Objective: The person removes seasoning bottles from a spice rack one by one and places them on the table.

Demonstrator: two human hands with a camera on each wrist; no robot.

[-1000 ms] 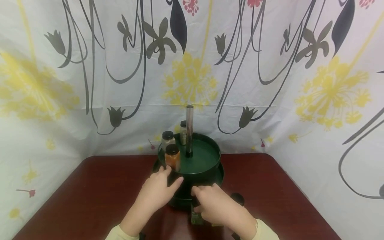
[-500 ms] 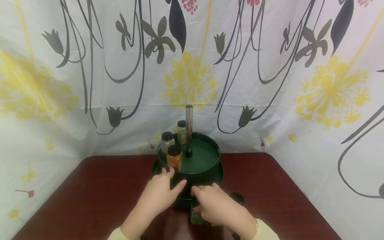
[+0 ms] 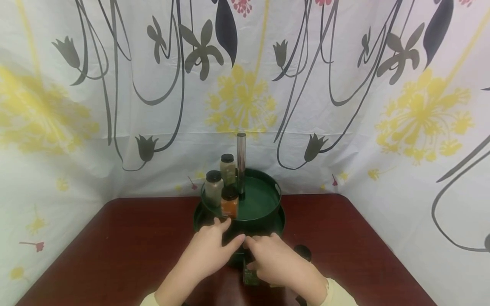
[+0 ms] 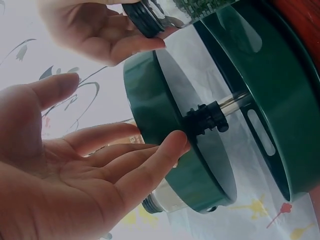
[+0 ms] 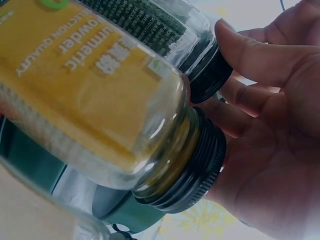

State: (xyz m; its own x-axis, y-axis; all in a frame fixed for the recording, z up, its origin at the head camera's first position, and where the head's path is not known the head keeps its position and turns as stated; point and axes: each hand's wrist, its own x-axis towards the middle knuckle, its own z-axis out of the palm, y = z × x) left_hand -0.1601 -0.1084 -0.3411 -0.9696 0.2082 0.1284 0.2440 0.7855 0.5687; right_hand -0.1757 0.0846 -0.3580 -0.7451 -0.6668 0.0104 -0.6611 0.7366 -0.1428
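My left hand [image 3: 208,248] touches the front wall of the upper tray [image 3: 264,195] of a green two-tier turntable; its fingers are extended in the left wrist view. On this tray stand an orange spice jar [image 3: 229,208], a cream-coloured jar [image 3: 213,191] and a greenish-beige jar [image 3: 228,172], all black-lidded. In front of the lower tray [image 3: 282,221], my right hand [image 3: 277,261] pinches the black lid of a glass jar of dried green herbs [image 5: 145,25]. Beside that hand is a turmeric powder jar [image 5: 95,90], mostly hidden behind it in the head view.
A metal pole [image 3: 241,165] rises from the upper tray's centre. The turntable stands on a dark red table [image 3: 126,242]. A flower-printed white curtain [image 3: 325,106] hangs around the back and sides. Another pale jar [image 5: 45,210] shows low in the right wrist view.
The upper tray has turned: the orange jar has moved right, the back jar left. My left hand has slid right along its wall. The right hand has stayed in place.
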